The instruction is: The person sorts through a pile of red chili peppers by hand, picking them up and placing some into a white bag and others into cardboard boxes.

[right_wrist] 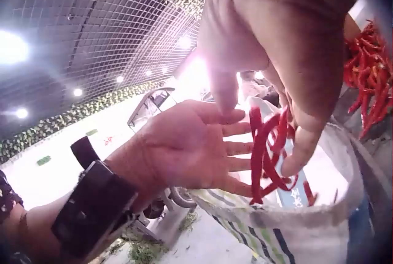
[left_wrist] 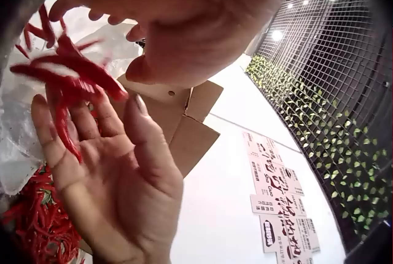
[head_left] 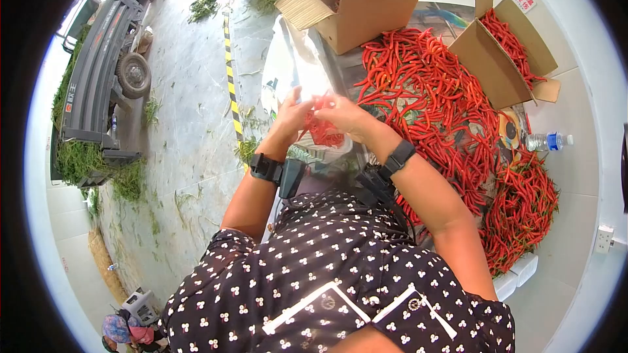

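Observation:
Both hands are over the mouth of a white sack (head_left: 280,68), striped in the right wrist view. Several red chillies (right_wrist: 261,153) are between them, blurred in the left wrist view. My left hand (head_left: 288,124) has its fingers stretched out beside the chillies, palm showing in the right wrist view. My right hand (head_left: 350,119) lies palm up in the left wrist view, fingers loosely spread, chillies across or just above them; whether they touch is unclear. More chillies (head_left: 325,134) show below the hands in the sack's clear liner.
Red chillies (head_left: 425,85) cover the surface at the right, with a denser heap (head_left: 523,216) nearer. Open cardboard boxes (head_left: 379,13) stand behind and at the far right, near a water bottle (head_left: 546,142). A truck (head_left: 98,78) is at the left, past striped floor tape (head_left: 231,85).

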Tool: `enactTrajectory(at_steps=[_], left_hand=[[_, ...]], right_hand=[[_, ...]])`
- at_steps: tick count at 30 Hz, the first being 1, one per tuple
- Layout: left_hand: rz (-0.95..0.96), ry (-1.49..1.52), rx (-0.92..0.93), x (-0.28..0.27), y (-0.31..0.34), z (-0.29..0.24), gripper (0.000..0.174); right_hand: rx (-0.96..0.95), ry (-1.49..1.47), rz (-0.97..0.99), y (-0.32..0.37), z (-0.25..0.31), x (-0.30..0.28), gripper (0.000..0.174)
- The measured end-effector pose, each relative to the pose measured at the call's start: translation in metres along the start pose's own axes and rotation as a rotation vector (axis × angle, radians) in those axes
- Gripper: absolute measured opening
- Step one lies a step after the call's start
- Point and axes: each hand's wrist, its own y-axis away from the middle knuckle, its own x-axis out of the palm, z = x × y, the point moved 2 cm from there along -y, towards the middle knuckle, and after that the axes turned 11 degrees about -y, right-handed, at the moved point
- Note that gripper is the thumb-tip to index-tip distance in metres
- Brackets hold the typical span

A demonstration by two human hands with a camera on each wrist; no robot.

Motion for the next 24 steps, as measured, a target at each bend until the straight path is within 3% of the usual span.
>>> enactTrajectory(at_steps=[1,3,7,10,12,14,16,18,21,24], left_hand=[[0.004,-0.012,-0.014,0.000,0.003,-0.003,0.064],[0.042,0.023,-0.020,-0.003,0.001,-0.001,0.064],[0.035,-0.095,0.080,0.012,-0.005,-0.009,0.054],[0.195,-0.210,0.274,0.037,-0.023,-0.018,0.039],[0.220,-0.392,0.392,0.060,-0.036,-0.025,0.038],[0.168,-0.682,0.580,0.087,-0.044,-0.032,0.039],[0.155,-0.811,0.617,0.108,-0.038,-0.047,0.040],[0.140,-0.940,0.659,0.123,-0.036,-0.056,0.041],[0.306,-1.168,0.486,0.139,-0.037,-0.057,0.045],[0.438,-1.294,0.546,0.155,-0.054,-0.029,0.044]], right_hand=[[0.002,-0.005,-0.005,-0.001,-0.004,-0.003,0.036],[-0.174,0.376,-0.190,-0.003,-0.010,-0.013,0.041],[-0.260,0.302,-0.128,0.022,-0.013,-0.054,0.041],[-0.308,0.456,-0.282,0.056,-0.018,-0.094,0.036],[-0.396,1.008,-0.420,0.075,-0.036,-0.119,0.037],[-0.406,1.172,-0.468,0.103,-0.044,-0.126,0.036],[-0.359,1.408,-0.512,0.128,-0.049,-0.129,0.034],[-0.296,1.367,-0.598,0.143,-0.060,-0.145,0.030],[-0.162,1.338,-0.717,0.170,-0.069,-0.166,0.026],[-0.131,1.237,-0.807,0.191,-0.070,-0.174,0.023]])
